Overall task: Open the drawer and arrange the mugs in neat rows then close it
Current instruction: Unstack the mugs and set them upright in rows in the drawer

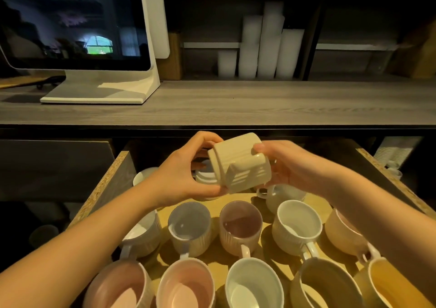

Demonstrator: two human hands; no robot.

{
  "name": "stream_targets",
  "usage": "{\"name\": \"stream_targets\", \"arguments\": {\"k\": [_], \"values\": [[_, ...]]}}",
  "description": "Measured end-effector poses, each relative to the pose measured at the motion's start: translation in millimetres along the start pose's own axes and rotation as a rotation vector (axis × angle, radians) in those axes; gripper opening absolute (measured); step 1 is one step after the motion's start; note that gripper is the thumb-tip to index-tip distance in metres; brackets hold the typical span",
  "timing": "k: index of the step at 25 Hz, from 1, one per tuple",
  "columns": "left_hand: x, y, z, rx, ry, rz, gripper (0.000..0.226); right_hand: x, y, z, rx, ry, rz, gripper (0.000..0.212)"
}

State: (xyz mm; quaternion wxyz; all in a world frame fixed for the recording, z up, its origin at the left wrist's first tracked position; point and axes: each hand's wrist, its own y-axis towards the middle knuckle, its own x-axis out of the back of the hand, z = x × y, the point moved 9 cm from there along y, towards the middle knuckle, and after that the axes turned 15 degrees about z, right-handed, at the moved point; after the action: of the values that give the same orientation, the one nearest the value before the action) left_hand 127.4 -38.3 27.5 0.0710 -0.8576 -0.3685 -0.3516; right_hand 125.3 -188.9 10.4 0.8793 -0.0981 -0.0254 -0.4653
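Left hand (186, 178) raised, curled, right hand (292, 166) raised, curled opposite

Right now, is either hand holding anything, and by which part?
Both hands hold one cream ribbed mug, tipped sideways over the drawer: left hand at one end, right hand at the other, thumb on its wall. The handle is free.

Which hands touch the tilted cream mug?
Touching, both: head view shows the left hand curled round one end of the cream mug and the right hand gripping the other.
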Motion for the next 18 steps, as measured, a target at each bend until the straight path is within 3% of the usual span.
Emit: {"name": "stream_targets", "arguments": {"k": [5,8,14,18], "values": [[4,1,48,0.341,0.221,-0.009,0.052,27,-11,18,-0.067,-0.540,-0.333,0.059],[-1,4,66,0.445,0.261,0.040,0.052,28,-10,19,-0.119,-0.846,-0.446,0.083],[-34,3,87,0.509,0.377,0.275,0.064,13,30,2,-0.192,-1.122,-0.370,0.083],[-44,-4,93,0.532,0.446,0.327,0.060,13,52,-14,-0.302,-1.246,-0.299,0.078]]}}
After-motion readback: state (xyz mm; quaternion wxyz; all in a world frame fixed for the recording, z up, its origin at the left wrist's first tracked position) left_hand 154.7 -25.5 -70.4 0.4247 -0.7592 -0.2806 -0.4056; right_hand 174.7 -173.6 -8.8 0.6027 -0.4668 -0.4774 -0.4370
